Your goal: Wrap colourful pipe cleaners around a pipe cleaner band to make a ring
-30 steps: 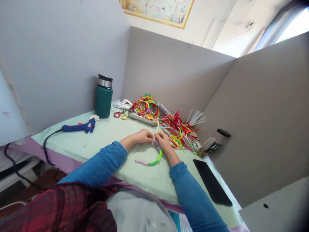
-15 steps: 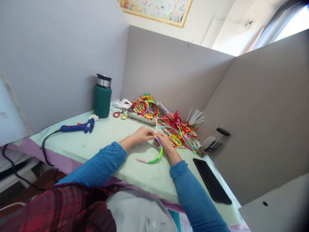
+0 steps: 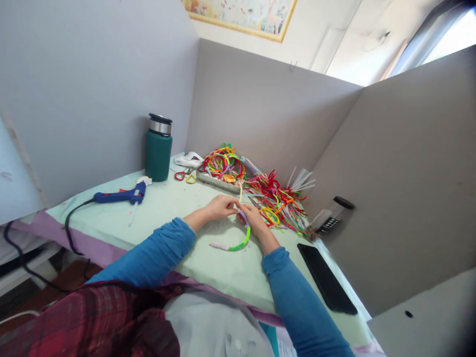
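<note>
Over the middle of the table, my left hand (image 3: 222,207) and my right hand (image 3: 254,218) meet with their fingertips closed on a curved band wrapped in fuzzy pipe cleaner (image 3: 246,237). Its near part bends left in green and ends in pale pink. A purple stretch lies against my right fingers, and a cream end sticks up beyond both hands. My left thumb and fingers pinch at the point where purple meets cream. What exactly lies between those fingertips is too small to make out.
Behind my hands, a metal tray (image 3: 217,182) holds colourful loops, beside a heap of pipe cleaners (image 3: 277,196). At left are a blue glue gun (image 3: 121,195) with a cord and a green bottle (image 3: 158,151). A black phone (image 3: 327,278) lies right. Grey partitions (image 3: 260,104) enclose the table.
My left fingers have shifted slightly at the pinch point on the band. The band, my right hand and everything on the table look the same.
</note>
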A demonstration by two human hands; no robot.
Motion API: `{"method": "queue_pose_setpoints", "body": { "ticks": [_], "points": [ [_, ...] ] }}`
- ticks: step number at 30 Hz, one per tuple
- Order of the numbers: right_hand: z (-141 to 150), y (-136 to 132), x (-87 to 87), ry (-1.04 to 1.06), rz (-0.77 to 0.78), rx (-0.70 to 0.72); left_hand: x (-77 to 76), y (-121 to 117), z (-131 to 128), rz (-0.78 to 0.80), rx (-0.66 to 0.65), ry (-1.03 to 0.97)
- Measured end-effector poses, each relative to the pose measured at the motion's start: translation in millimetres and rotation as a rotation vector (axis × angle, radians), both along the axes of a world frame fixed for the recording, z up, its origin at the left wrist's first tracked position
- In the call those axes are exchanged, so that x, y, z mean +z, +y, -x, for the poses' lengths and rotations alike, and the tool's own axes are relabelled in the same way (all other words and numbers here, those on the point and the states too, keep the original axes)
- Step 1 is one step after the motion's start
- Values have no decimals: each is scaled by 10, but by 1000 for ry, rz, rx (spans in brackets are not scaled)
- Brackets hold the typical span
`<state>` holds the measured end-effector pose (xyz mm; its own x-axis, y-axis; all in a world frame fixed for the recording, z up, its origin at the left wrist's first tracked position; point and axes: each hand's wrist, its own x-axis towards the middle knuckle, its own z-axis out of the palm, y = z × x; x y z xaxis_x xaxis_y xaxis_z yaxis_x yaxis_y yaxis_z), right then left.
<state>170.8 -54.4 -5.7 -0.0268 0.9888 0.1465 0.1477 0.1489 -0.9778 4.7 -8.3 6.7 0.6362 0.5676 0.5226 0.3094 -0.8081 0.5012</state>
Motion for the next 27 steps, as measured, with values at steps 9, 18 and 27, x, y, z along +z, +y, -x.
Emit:
{"method": "queue_pose_setpoints", "body": {
  "ticks": [9,18,27],
  "points": [
    [1,-28,-1,-15,-32,11,15,-23,1,-14,-2,55],
    [41,-40,-3,-166,-114,21,-31,62,20,78,158,245],
    [42,5,-88,-295,-207,-15,-88,147,20,138,193,244]
  ]
}}
